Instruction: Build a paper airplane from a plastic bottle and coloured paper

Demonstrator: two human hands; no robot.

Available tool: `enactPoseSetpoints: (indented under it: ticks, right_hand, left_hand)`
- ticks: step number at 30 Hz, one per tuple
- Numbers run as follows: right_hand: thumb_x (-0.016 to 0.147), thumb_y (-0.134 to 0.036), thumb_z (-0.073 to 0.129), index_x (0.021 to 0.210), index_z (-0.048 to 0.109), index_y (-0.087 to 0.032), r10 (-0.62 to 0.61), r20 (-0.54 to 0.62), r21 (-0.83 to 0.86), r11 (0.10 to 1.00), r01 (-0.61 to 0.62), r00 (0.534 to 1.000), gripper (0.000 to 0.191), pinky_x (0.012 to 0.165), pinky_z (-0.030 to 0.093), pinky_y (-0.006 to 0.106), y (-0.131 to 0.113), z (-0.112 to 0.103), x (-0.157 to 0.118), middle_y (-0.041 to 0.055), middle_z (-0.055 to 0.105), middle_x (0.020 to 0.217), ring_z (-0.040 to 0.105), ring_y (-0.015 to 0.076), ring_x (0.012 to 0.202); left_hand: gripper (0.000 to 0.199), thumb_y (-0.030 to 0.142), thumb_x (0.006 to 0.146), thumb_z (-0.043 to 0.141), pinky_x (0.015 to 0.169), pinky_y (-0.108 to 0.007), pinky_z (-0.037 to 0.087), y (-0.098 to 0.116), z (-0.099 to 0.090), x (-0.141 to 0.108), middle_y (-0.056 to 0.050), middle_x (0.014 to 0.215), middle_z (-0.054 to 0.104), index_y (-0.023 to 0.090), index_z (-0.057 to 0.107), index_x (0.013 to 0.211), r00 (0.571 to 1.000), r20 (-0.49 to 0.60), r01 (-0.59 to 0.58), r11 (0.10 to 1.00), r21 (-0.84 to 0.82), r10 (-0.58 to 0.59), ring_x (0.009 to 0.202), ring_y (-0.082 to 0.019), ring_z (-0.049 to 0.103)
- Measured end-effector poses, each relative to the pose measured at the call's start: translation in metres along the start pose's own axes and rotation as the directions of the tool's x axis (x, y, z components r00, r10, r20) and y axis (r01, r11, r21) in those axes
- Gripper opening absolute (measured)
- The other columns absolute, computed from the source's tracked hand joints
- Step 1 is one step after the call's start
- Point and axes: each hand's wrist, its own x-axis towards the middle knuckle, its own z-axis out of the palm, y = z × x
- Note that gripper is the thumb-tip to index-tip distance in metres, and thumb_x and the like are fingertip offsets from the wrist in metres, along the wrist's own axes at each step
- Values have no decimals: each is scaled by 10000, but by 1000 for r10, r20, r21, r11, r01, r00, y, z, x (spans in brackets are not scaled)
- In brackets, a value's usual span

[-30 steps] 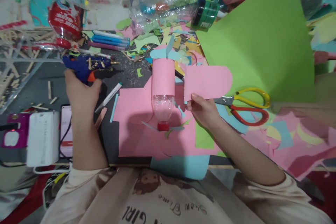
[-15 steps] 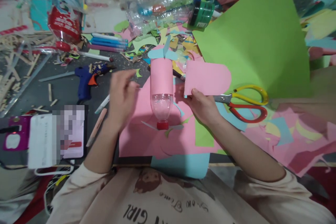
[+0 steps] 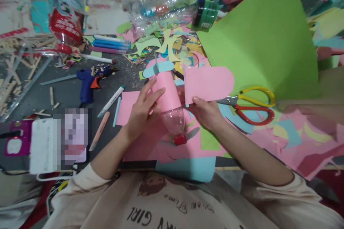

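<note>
Gripped by the left hand [image 3: 141, 114] is the bottle [image 3: 171, 96], by the right hand [image 3: 209, 113] a pink cutout [image 3: 211, 83], which could be creased by hard pinching.

Held at a slant, near end angled right: a clear plastic bottle [image 3: 172, 106], its far part wrapped in smooth pink paper [image 3: 170, 87]. At the bottle's near end, a red cap [image 3: 180, 139] and a greyish fin [image 3: 192, 134]; at the bottle's far end, light-blue paper fins [image 3: 165, 66], one standing up. Just right of the bottle, pinched at its near edge: a pink paper panel [image 3: 209, 84], straight-cut toward the bottle, rounded opposite.
</note>
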Motion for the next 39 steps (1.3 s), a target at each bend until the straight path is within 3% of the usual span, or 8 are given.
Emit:
enactPoseSetpoints:
  ticks: [2, 4, 7, 12, 22, 39]
  right_hand:
    - [524, -512, 912, 961, 725, -268, 6, -5, -11, 1000, -6, 1000, 534, 951, 575, 475, 1, 0, 0, 19, 780, 893, 717, 261, 944]
    - [521, -487, 909, 888, 719, -254, -21, -52, -17, 1000, 20, 998, 474, 887, 594, 442, 3, -1, 1, 9, 766, 836, 711, 236, 863]
    - [568, -438, 885, 743, 690, -226, -72, -121, -62, 996, 65, 990, 337, 755, 599, 375, 7, -3, 2, 0, 727, 722, 679, 193, 727]
    - [675, -375, 831, 638, 664, -212, -75, -99, -150, 987, 59, 992, 237, 605, 534, 286, 10, -9, 5, -21, 669, 582, 623, 137, 570]
    - [727, -385, 812, 609, 651, -202, -48, -17, -198, 979, 44, 999, 271, 642, 545, 288, 9, -12, 5, -23, 650, 533, 627, 131, 537]
    - [714, -422, 811, 650, 646, -202, -51, -21, -246, 968, 44, 998, 282, 628, 569, 318, 8, -10, 5, -4, 681, 565, 639, 151, 541]
  left_hand:
    - [418, 315, 1053, 430, 977, -374, 602, 0, -2, 1, -141, 1519, 513, 284, 451, 1469, 997, 48, -58, 998, 6, 58, 1401, -252, 532]
    - [484, 372, 1043, 474, 1071, -421, 557, -1, -3, 2, -151, 1512, 532, 266, 403, 1510, 994, 82, -73, 997, -19, 75, 1417, -246, 520]
    - [531, 401, 1024, 523, 1106, -409, 531, -2, -4, 1, -160, 1511, 539, 240, 407, 1516, 994, 86, -62, 997, -45, 66, 1421, -237, 517]
    - [525, 384, 1016, 542, 1096, -358, 531, 0, -4, 1, -147, 1528, 528, 244, 428, 1509, 995, 84, -42, 996, -82, 49, 1426, -225, 512]
    - [553, 393, 1016, 530, 1102, -384, 519, 0, -4, 2, -177, 1552, 491, 228, 398, 1527, 988, 151, -6, 995, -103, 22, 1441, -254, 492]
    - [532, 394, 1016, 533, 1090, -347, 536, 0, -2, 2, -148, 1532, 524, 245, 431, 1517, 993, 108, -38, 996, -86, 47, 1419, -230, 518]
